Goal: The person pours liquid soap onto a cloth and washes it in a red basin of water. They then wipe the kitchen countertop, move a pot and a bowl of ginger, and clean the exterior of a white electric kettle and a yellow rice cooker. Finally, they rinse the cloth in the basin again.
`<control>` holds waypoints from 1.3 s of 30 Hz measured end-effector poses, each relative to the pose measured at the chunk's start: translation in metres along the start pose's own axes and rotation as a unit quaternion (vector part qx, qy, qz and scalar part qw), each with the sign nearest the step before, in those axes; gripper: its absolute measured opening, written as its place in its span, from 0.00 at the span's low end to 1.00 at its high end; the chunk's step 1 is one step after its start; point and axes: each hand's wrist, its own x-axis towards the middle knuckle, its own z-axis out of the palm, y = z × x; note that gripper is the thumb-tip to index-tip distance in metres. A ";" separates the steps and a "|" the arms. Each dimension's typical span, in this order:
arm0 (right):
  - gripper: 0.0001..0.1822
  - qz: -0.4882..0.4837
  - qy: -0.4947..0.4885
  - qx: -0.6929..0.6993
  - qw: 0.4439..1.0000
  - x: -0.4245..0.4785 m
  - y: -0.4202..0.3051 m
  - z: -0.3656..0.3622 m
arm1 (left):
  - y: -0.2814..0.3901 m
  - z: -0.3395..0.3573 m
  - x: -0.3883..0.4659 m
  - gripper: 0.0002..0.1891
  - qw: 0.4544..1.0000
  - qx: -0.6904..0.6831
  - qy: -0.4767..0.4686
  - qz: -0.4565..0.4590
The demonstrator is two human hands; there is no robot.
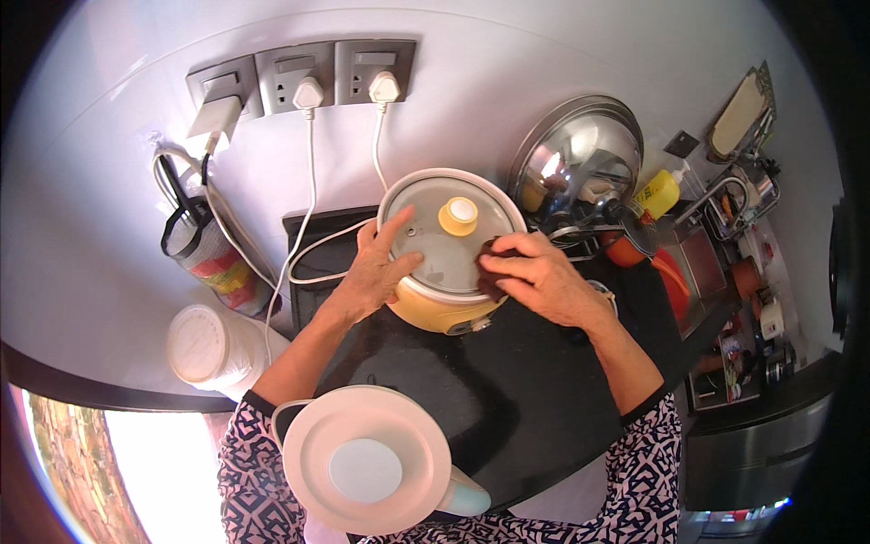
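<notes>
A yellow electric cooking pot (428,309) stands on the black countertop, covered by a glass lid (442,255) with a yellow and white knob (459,214). My left hand (380,268) rests on the left of the lid and rim, thumb and fingers spread. At the right rim, my right hand (544,275) presses a dark brown cloth (492,272) against the lid's edge. Part of the cloth is hidden under my fingers. Below the pot's front rim sits a small control dial (481,324).
A pale electric kettle (367,459) stands near my body. White cords run from the wall sockets (299,75) down the left. A steel dome lid (581,156) leans on the wall, right of the pot. Farther right are a yellow bottle (658,194) and the sink (703,251).
</notes>
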 end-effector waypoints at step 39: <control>0.15 0.234 0.375 0.095 0.892 -0.026 0.018 0.069 | 0.004 -0.001 0.000 0.35 0.999 0.000 -0.016 -0.032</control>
